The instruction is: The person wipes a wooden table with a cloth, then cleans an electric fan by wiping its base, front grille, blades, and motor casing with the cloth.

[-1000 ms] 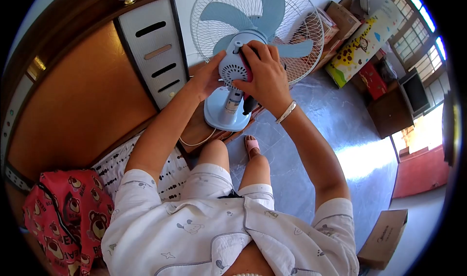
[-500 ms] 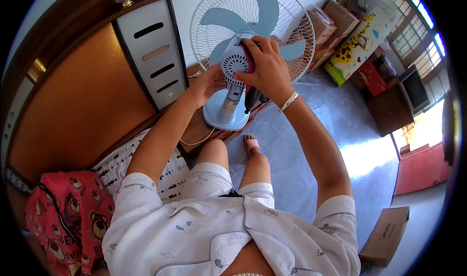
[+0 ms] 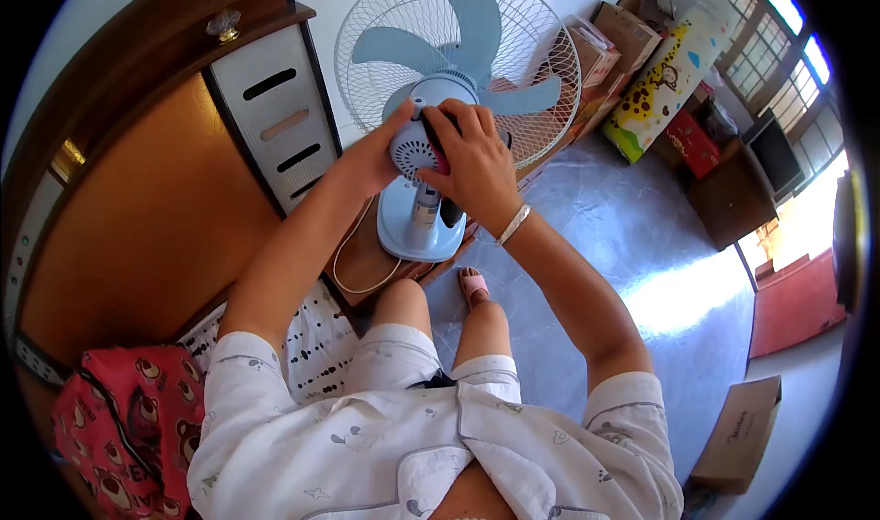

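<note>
A table fan (image 3: 442, 87) with light blue blades and a white wire guard stands in front of me, its back toward me. My left hand (image 3: 374, 156) is closed on the left side of its vented motor housing (image 3: 412, 150), the thumb by the small knob (image 3: 419, 105) on top. My right hand (image 3: 477, 160) is closed around the right side, fingers over the top and thumb low on the housing. A dark and pink part shows under the right fingers; its kind I cannot make out. The blue fan base (image 3: 420, 237) sits upright below.
The fan stands on a brown wooden surface (image 3: 367, 261) with a pale cord (image 3: 341, 277). A wooden headboard (image 3: 119, 245) is at left, with a red bear-print bag (image 3: 137, 428) below. Cardboard boxes (image 3: 628, 38) and a giraffe-print roll (image 3: 674, 75) stand back right.
My left hand has moved up the housing to the knob. My right hand has shifted slightly left and down with the fan's head, which appears lower. The view has shifted a little.
</note>
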Action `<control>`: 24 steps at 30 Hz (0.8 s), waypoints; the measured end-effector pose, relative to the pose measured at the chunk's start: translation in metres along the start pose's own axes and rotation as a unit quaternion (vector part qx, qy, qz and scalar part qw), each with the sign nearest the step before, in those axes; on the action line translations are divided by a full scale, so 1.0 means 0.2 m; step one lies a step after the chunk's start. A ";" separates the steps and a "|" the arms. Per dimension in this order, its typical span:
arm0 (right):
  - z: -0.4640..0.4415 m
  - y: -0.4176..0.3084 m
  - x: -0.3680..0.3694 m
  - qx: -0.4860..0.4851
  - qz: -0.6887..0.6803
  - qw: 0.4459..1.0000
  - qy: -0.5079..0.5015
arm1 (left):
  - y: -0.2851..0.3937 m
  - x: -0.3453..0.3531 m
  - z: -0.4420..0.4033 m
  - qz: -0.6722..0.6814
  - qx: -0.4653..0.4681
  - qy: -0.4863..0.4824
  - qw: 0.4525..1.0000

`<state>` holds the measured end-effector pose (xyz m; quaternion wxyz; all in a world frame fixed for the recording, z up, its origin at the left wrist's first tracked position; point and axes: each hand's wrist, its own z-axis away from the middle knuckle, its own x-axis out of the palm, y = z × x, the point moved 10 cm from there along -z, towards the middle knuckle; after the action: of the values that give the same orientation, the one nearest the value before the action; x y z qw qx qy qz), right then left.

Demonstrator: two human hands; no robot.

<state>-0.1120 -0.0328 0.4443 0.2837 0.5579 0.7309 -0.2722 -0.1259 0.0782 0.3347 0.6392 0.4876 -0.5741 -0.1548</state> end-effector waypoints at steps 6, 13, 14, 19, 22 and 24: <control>0.04 0.00 -0.01 0.003 -0.009 1.000 0.013 | -0.01 -0.01 0.08 -0.077 0.060 0.026 0.995; 0.07 0.16 0.01 0.030 -0.206 0.978 0.020 | -0.03 -0.03 0.08 -0.044 0.038 0.039 0.998; 0.10 0.23 0.04 0.051 -0.325 0.944 0.018 | -0.03 -0.04 0.07 -0.045 0.036 0.037 0.998; 0.46 0.59 0.26 0.419 -0.638 0.644 0.049 | -0.04 -0.05 0.05 -0.061 0.041 0.038 0.997; 0.55 0.59 0.41 0.552 -0.611 0.568 0.004 | -0.05 -0.04 0.06 -0.067 0.027 0.043 0.996; 0.51 0.47 0.54 0.565 -0.634 0.512 -0.129 | -0.04 -0.04 0.07 -0.078 0.025 0.055 0.995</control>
<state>-0.0337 -0.0131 0.2888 -0.2481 -0.0530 0.5372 -0.8044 -0.1375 0.0741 0.3221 0.6434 0.5547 -0.5020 -0.1621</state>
